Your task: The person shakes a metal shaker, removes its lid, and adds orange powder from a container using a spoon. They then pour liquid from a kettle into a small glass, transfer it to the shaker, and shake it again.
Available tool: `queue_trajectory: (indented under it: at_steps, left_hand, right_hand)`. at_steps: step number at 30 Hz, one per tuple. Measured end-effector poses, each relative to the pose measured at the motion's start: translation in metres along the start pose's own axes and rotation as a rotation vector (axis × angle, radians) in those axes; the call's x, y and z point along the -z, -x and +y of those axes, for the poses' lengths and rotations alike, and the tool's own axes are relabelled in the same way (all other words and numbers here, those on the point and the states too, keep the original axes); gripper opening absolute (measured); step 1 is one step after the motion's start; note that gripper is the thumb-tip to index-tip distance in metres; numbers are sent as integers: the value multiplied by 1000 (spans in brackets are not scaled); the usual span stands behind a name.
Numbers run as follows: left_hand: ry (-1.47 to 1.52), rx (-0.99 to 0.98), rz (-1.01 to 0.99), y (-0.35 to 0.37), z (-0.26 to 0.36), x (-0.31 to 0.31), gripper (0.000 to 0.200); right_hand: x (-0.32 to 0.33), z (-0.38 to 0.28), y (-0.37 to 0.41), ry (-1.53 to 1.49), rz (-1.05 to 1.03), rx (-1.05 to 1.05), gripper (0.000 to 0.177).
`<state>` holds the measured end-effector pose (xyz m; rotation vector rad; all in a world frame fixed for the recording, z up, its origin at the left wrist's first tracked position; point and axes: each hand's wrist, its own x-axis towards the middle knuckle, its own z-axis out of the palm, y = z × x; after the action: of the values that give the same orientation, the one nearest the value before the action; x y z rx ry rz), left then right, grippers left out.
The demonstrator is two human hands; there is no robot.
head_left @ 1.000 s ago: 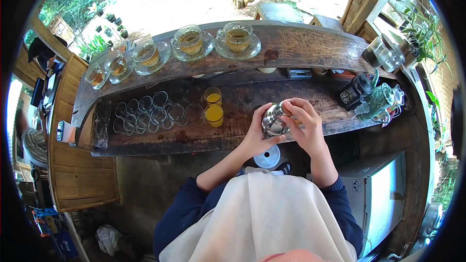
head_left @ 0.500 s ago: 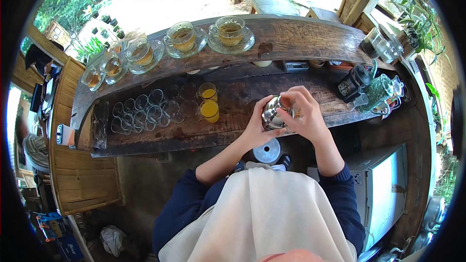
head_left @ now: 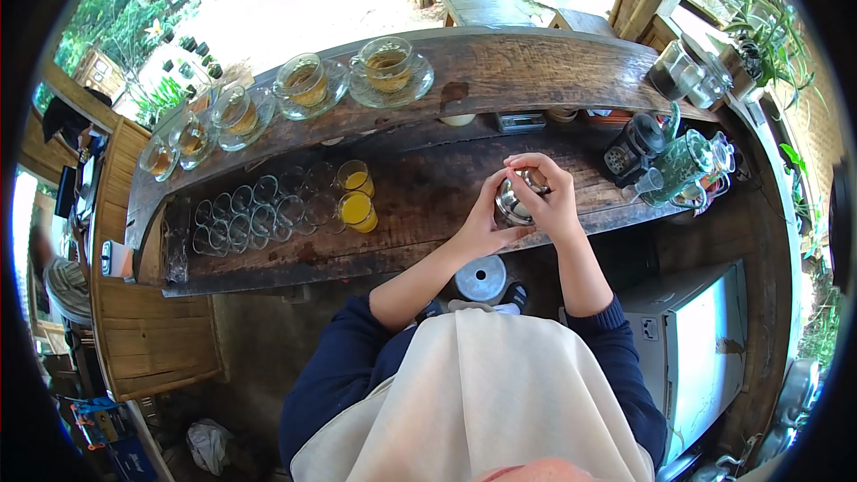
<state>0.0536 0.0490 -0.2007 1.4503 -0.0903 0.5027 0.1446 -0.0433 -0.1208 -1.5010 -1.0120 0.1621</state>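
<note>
A shiny metal shaker (head_left: 513,206) with a rounded top is held between both hands, above the front part of the wooden counter (head_left: 420,236). My left hand (head_left: 485,220) wraps around its left side. My right hand (head_left: 553,200) closes on its top and right side, with fingers curled over it. The palms hide much of the body. To the left, two glasses of orange drink (head_left: 358,211) stand on the counter, apart from the hands.
Several empty glasses (head_left: 239,228) stand in rows at the left. Cups of brown drink on saucers (head_left: 390,94) line the raised ledge. A French press (head_left: 632,147) and a green patterned jug (head_left: 680,165) stand at the right. A round stool (head_left: 482,281) is below the counter.
My right hand has come in closer around the shaker's top, and the shaker looks more covered now. The view has shifted slightly, so the counter things appear further left.
</note>
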Motion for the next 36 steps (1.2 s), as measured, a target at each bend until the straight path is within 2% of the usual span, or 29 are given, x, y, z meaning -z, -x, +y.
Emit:
queue_trajectory:
  at_steps: [3,8,13,16,19,22,25,30,33,36]
  left_hand:
    - [-56,-31,-57,-13,-4,-11,98]
    - [44,-8,-52,-34,-14,-32,95]
    - [79,27,-62,-50,-24,-50,95]
    - [95,23,-63,-60,-30,-63,96]
    - [86,-2,-70,-71,-37,-74,96]
    - [18,-7,-109,-79,-53,-78,97]
    - [-39,-49,-111,-88,-60,-85,96]
    - [197,22,-81,-105,-68,-103,95]
    - [104,-56,-85,-117,-71,-110,94]
    - [152,-15,-92,-124,-77,-115,94]
  right_hand:
    - [15,3,-4,33,17,25,18]
    - [41,8,-7,47,57,-83,19]
    - [64,16,-10,40,117,-70,18]
    - [80,25,-12,62,81,-79,17]
    - [93,31,-15,61,147,-43,17]
    - [103,36,-17,14,151,-85,17]
    - [116,44,-21,76,124,-37,16]
    - [136,52,-29,106,146,14,15]
    - [149,56,-34,100,146,-40,20]
    - [157,62,-37,98,148,9,19]
